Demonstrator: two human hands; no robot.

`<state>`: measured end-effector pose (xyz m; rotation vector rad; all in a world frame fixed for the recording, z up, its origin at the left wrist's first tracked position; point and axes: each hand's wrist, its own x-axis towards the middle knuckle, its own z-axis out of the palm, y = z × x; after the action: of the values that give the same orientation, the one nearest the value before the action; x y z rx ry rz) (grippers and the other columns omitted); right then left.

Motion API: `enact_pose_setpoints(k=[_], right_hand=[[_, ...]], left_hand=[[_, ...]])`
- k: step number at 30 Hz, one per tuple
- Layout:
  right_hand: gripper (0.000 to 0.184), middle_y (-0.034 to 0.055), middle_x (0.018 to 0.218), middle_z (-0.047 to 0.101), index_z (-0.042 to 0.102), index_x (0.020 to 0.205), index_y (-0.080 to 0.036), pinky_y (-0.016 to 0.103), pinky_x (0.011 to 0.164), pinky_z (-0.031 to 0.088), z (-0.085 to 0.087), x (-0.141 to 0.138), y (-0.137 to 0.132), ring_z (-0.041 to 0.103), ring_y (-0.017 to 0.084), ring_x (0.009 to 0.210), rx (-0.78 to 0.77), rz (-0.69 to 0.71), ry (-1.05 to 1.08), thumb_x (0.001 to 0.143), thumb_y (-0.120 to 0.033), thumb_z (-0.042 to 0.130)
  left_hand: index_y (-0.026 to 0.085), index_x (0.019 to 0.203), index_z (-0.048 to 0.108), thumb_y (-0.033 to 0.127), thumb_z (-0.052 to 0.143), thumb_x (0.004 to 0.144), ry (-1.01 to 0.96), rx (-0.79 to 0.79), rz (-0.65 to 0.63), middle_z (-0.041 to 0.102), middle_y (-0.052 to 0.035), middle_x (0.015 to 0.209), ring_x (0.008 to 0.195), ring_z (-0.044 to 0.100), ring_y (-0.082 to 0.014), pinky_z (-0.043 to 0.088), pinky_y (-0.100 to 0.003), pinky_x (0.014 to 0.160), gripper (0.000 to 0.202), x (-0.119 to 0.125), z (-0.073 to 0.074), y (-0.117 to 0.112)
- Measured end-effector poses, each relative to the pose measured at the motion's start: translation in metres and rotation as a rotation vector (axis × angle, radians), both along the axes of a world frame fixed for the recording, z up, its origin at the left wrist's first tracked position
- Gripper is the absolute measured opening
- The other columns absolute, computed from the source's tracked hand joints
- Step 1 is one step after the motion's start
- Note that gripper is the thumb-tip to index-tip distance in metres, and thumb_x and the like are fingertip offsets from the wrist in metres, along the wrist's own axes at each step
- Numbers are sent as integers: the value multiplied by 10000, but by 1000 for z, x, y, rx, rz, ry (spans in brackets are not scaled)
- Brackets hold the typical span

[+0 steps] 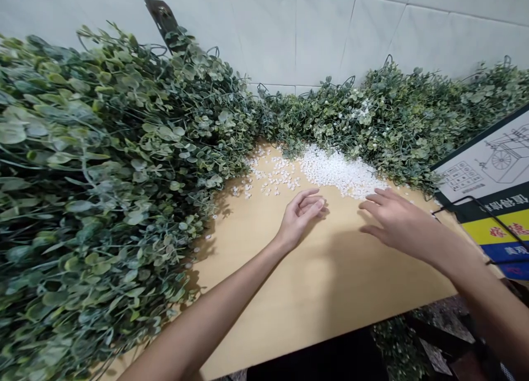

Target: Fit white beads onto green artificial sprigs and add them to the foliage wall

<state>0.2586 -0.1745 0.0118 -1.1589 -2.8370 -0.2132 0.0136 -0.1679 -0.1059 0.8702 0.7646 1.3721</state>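
Observation:
A pile of tiny white pieces (341,172), likely plastic, lies on the wooden tabletop (264,293) toward the wall, with more scattered to its left. My left hand (302,215) is just in front of the pile, its fingers curled in and the thumb against them. Whether something small is inside it cannot be made out. At the pile's right front edge is my right hand (390,218), palm down, fingers stretched forward and thumb apart; I see nothing held in it.
Bunched artificial greenery (103,166) fills the left side, and more leafy stems (413,116) run along the tiled wall (264,34). A printed box (496,194) with a black wire or strap stands at the right. Below the table's front edge is further greenery (400,348).

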Motion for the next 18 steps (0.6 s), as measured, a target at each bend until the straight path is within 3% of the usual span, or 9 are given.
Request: enact_pose_setpoints(k=[4,8,13,18], right_hand=[[326,187,1299,708,739,1141,-151,592,1219,423,2,-53,-7,571,409,1377,59,116,-40,885,-340,810],[363,193,1323,701,778,1060,-159,581,1221,435,12,-79,-32,573,391,1378,54,241,-70,881,-475,801],[236,171,1109,776,798,901,-132,523,1103,561,39,-88,-79,724,351,1142,105,456,-32,962,-342,708],[210,116,1085,799,758,1103,-127,386,1026,629,42,-77,-117,770,265,1019,159,636,144,989,-194,595]], left_hand=[[181,1242,648,374,872,801,-85,-31,48,758,-102,1084,900,754,-211,602,-366,815,531,0,3,2],[170,1254,645,325,852,826,-117,-59,54,765,-101,1085,926,751,-189,586,-320,828,500,-2,3,3],[168,1227,654,348,873,791,-110,-55,68,771,-104,1052,873,761,-218,594,-350,776,520,0,4,3],[162,1197,663,347,903,739,-118,-68,71,773,-104,1009,842,761,-227,594,-360,745,549,2,6,3]])
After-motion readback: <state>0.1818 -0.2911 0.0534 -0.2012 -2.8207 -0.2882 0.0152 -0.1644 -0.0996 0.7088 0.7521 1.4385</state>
